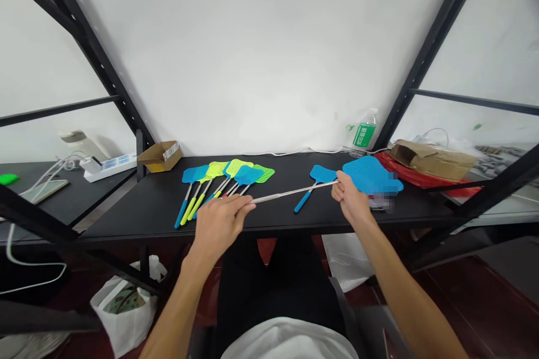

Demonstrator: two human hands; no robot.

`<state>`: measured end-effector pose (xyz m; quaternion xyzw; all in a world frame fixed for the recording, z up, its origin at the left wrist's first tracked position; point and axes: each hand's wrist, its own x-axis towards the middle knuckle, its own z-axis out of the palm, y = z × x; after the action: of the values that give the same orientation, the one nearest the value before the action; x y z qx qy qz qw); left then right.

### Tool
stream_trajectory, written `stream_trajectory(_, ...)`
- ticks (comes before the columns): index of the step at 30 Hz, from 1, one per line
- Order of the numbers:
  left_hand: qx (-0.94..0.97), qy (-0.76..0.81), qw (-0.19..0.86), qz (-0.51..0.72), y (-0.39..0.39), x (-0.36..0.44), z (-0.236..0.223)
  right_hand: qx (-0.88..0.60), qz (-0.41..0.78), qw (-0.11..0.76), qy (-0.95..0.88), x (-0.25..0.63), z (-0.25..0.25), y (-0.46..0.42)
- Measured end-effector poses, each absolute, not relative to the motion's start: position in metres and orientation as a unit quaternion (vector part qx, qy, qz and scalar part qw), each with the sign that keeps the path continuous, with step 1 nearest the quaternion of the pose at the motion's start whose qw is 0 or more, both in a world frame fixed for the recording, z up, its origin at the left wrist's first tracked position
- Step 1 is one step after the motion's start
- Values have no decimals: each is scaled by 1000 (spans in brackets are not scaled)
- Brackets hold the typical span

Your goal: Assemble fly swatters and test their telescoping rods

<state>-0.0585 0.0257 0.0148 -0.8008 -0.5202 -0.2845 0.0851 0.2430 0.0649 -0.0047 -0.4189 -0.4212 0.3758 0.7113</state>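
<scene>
White shirt nearest | left hand: grip closed round one end of metal rod | right hand: grip pinched near other end | rod over bench, blue swatter head beside right hand | probably light, stiff, slick; best held at both ends

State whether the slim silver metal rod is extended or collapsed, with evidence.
Extended: the rod reaches from left hand to right hand, with thicker and thinner sections showing.
</scene>
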Motion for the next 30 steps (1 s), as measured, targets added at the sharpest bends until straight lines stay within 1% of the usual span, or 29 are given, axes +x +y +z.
stream_trajectory(6, -792, -535, 81, -281, 30, -72, 19, -429, 355, 713, -425, 267, 6, 66)
stream_trajectory(10, -762, -573, 124, -274, 36, -90, 21, -427, 332, 732, -414, 288, 9, 67)
stream_trajectory(16, -749, -570, 165, -295, 40, -119, 26, -431, 327, 748, -384, 330, 14, 65)
stream_trajectory(21, -760, -565, 143, -288, 37, -119, 30, -400, 346, 762, -374, 330, 23, 57)
stream_trajectory(24, -764, -561, 126, -294, 36, -118, 32, -383, 375, 744, -399, 318, 25, 54)
stream_trajectory(30, -789, -529, 97, -298, 38, -114, 29, -361, 464, 665, -459, 291, 16, 57)
